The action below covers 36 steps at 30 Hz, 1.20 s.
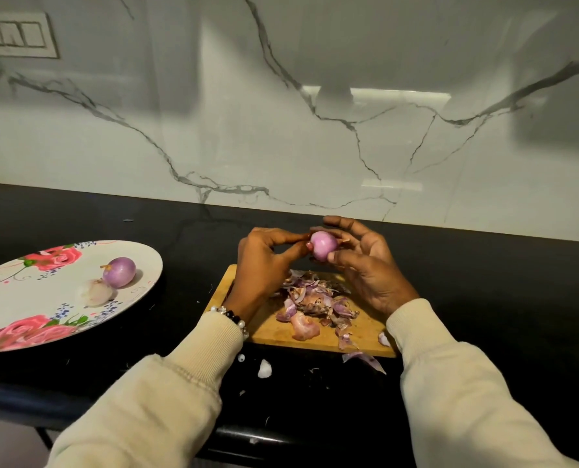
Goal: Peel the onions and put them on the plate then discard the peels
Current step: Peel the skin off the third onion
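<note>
Two hands hold one peeled purple onion (323,245) in the air above the far edge of a wooden cutting board (274,327). Left hand (264,265): fingers curled, thumb and forefinger pinching the onion's left end. Right hand (365,261): thumb and fingertips curled around the onion's right side, upper fingers arched over it, not all touching. Onion surface is smooth and glossy pink-purple.

Pile of onion peels (315,302) lies on the board, below and between the hands; purple and tan scraps, loosely heaped. A few stray peel pieces (365,359) sit off the board's near edge on the black countertop (146,217), along with a small white scrap (264,369).

Floral plate (28,298), white with pink roses, rests on the countertop well to the left of the board. On it: one peeled purple onion on the plate (119,271) and, touching it on the near-left side, a pale whitish peeled bulb (95,292).

Left wrist wears a beaded bracelet (234,319); both arms in cream sleeves (450,383). Marble-pattern wall (281,113) behind the counter.
</note>
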Each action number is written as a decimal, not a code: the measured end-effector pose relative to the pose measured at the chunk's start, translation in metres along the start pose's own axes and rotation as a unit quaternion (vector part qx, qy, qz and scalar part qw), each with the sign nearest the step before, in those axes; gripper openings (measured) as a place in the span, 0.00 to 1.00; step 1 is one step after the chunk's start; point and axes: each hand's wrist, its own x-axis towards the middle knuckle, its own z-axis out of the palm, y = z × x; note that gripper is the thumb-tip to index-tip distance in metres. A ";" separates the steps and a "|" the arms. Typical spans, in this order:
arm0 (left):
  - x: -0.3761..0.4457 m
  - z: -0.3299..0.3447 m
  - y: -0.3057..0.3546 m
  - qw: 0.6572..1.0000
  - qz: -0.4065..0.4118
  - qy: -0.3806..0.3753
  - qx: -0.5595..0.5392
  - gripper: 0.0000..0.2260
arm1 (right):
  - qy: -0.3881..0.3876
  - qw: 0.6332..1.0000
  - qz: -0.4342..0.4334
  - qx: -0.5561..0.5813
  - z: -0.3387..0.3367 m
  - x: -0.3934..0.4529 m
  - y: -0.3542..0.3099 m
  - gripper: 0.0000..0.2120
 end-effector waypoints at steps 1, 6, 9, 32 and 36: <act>0.000 0.000 0.002 0.999 -0.030 -0.003 -0.017 0.07 | -0.005 1.000 -0.004 -0.009 0.000 0.000 0.000 0.25; -0.001 -0.002 0.005 0.997 -0.069 -0.010 -0.015 0.04 | -0.016 0.999 -0.011 -0.049 -0.001 -0.002 0.002 0.26; -0.002 0.000 0.006 0.998 -0.032 -0.003 0.048 0.03 | -0.015 0.997 -0.023 -0.070 0.001 -0.003 0.002 0.27; -0.004 0.005 0.006 0.998 0.003 -0.024 -0.051 0.07 | 0.049 0.970 0.002 0.238 0.005 -0.001 -0.010 0.18; -0.003 0.002 0.004 0.997 0.071 0.014 0.033 0.13 | 0.053 0.975 0.001 0.215 0.006 0.000 -0.009 0.21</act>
